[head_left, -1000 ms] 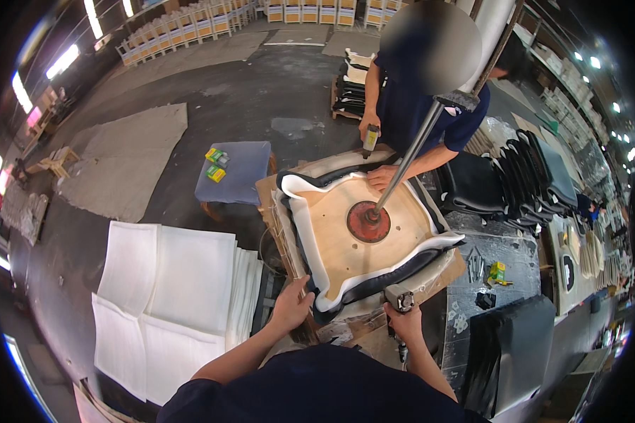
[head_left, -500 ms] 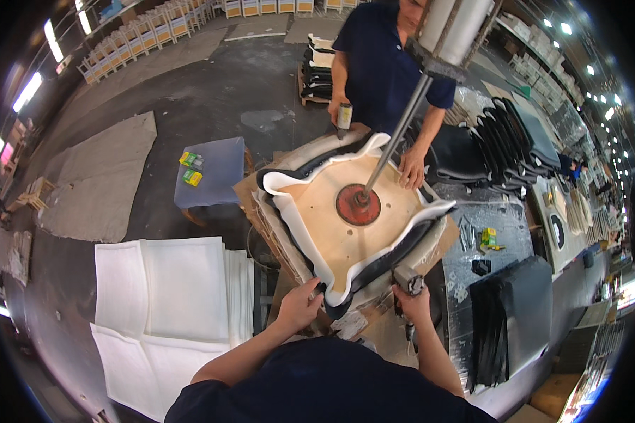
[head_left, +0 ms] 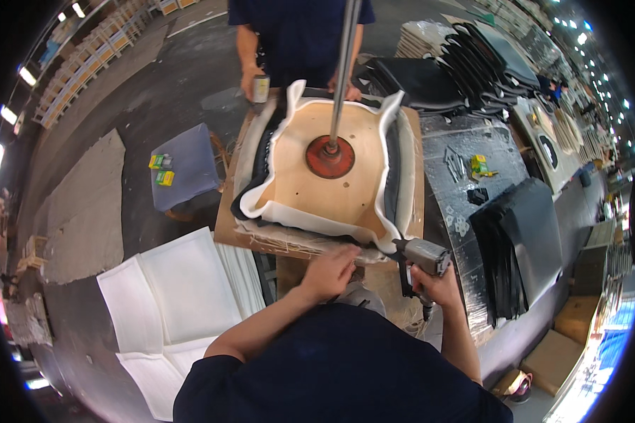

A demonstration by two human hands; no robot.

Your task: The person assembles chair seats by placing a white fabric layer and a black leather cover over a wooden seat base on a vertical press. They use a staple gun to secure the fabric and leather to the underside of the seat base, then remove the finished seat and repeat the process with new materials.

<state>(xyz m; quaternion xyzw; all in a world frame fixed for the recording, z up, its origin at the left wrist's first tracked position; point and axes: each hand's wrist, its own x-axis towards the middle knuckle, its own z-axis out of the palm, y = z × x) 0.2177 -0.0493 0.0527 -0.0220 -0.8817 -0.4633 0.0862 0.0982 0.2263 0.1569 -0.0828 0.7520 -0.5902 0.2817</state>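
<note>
A pale wooden seat panel (head_left: 296, 141) lies in front of me, ringed by white foam (head_left: 384, 155) and black cover material (head_left: 259, 151) that curl up at the corners. A metal rod (head_left: 343, 77) ending in a red disc (head_left: 329, 158) presses on its middle. My right hand (head_left: 439, 282) grips a pneumatic staple gun (head_left: 425, 254), its nose at the near right corner of the foam. By the near edge, my left hand (head_left: 331, 273) has its fingers stretched out, blurred, next to the frayed cloth (head_left: 296, 243). Whether they touch it I cannot tell.
Across the panel a co-worker (head_left: 296, 42) holds another tool (head_left: 260, 88). White foam sheets (head_left: 180, 282) are stacked at my left, near a stool (head_left: 187, 166) with small boxes. At right, black sheets (head_left: 518, 247) lie on a plastic-covered table (head_left: 444, 180); black covers (head_left: 487, 70) are piled beyond.
The seat panel has turned, so a side rather than a corner faces me. My left hand has let go of the corner; the staple gun has come to the near right corner. My view has shifted.
</note>
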